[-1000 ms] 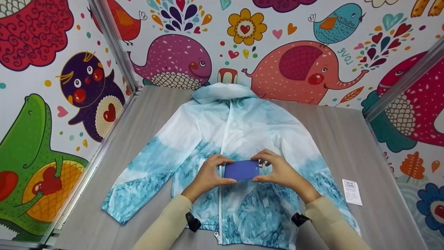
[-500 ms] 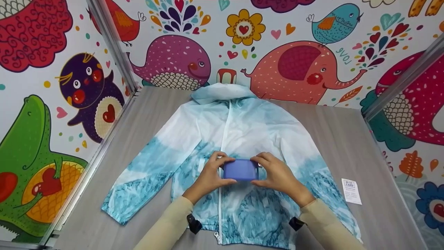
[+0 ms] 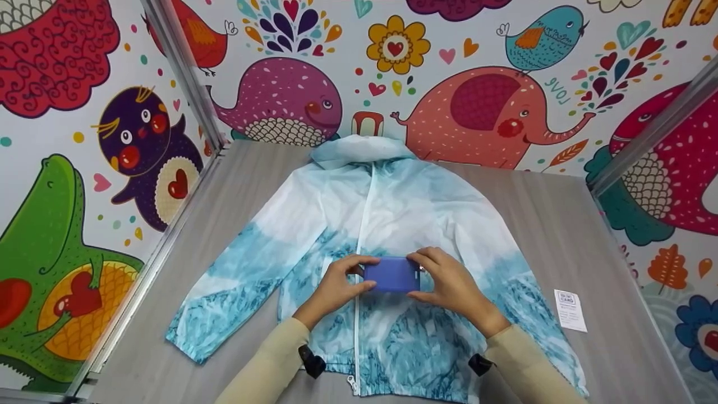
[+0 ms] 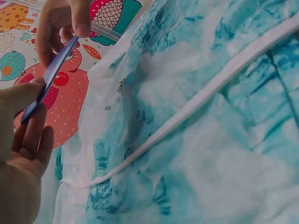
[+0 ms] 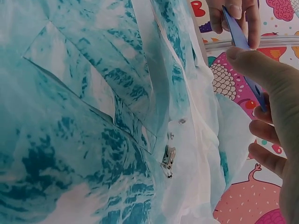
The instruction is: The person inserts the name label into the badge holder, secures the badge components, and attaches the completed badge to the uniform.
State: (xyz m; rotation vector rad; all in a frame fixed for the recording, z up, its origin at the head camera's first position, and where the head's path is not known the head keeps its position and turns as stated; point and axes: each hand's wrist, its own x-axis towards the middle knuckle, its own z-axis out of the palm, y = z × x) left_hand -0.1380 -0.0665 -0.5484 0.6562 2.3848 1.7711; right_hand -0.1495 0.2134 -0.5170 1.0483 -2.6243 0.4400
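Head view: my left hand (image 3: pixel 338 286) and right hand (image 3: pixel 450 282) pinch a blue card (image 3: pixel 391 275) by opposite ends, lower centre, above the jacket (image 3: pixel 409 207) spread across the table (image 3: pixel 235 179).

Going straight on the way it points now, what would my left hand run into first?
The blue card, which the left hand holds; beyond it, likely the right hand at the card's other end, though depth is unclear.

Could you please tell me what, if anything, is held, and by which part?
The blue card, by its two ends: left hand at one, right hand at the other.
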